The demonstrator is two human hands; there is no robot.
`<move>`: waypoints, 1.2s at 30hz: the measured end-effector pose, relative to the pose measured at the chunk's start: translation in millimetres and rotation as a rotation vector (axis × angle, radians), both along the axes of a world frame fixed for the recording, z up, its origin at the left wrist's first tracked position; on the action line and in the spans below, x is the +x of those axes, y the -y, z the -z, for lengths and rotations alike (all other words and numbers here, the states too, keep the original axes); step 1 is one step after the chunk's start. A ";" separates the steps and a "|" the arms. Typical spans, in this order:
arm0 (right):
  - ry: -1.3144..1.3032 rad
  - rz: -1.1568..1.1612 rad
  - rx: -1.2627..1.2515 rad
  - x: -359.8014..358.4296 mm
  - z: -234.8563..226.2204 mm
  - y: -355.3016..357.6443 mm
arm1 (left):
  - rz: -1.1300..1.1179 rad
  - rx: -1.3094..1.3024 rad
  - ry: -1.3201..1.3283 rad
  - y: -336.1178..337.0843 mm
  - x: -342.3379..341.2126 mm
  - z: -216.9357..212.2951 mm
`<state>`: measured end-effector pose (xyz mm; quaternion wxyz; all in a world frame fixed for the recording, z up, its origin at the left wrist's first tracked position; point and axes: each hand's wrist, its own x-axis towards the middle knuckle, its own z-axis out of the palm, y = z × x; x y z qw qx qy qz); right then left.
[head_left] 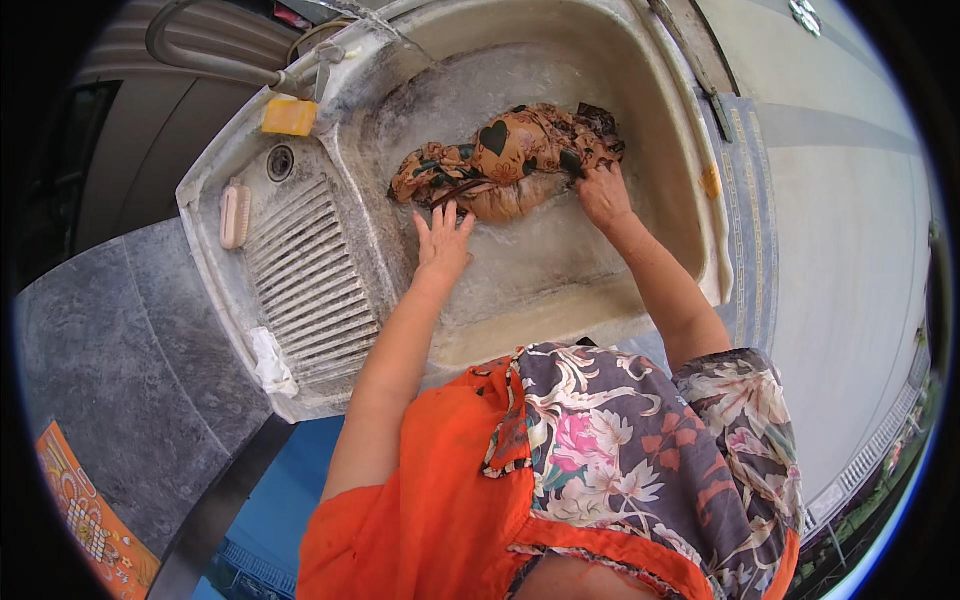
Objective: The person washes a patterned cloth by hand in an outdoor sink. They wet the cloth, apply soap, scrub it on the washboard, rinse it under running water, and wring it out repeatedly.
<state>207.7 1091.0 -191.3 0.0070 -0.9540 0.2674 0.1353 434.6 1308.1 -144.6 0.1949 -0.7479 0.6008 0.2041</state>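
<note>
A wet, bunched-up patterned garment or cloth point(525, 140), tan with dark green heart shapes, lies in shallow water in the deep basin of a laundry sink point(560, 335). At its near left edge my left hand point(443, 240) has its fingers spread, the fingertips touching or just beside the cloth. My right hand point(605, 197) is at the right end of the bundle, fingers curled down onto the fabric; its fingertips are partly hidden by the folds.
Left of the basin is a ribbed washboard point(310, 270) with a drain hole point(281, 163). A yellow soap bar point(289, 117), a pink scrubbing brush point(235, 216) and a crumpled white piece point(272, 362) lie along it. A curved tap point(215, 62) rises at the far left.
</note>
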 end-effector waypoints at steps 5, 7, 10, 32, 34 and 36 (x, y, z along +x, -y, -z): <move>-0.229 -0.418 0.142 -27.1 8.2 -53.1 | 0.101 0.160 -0.170 -18.3 -21.7 12.0; -0.092 -0.383 0.134 -27.9 -2.7 -44.1 | 0.113 0.159 -0.229 -12.5 -3.8 9.1; 0.211 -0.376 0.110 -9.1 -62.5 -27.8 | -0.003 -0.299 -0.288 13.7 7.2 -57.2; 0.677 0.291 0.837 120.7 -34.4 -28.1 | -0.114 -1.458 -1.111 154.1 -12.2 -311.5; 0.514 0.374 0.771 117.6 -12.4 -32.6 | -0.373 -1.117 -1.254 151.4 22.0 -261.4; 0.528 0.478 0.621 97.0 38.8 -27.3 | -0.555 -0.792 -0.892 129.4 45.9 -199.4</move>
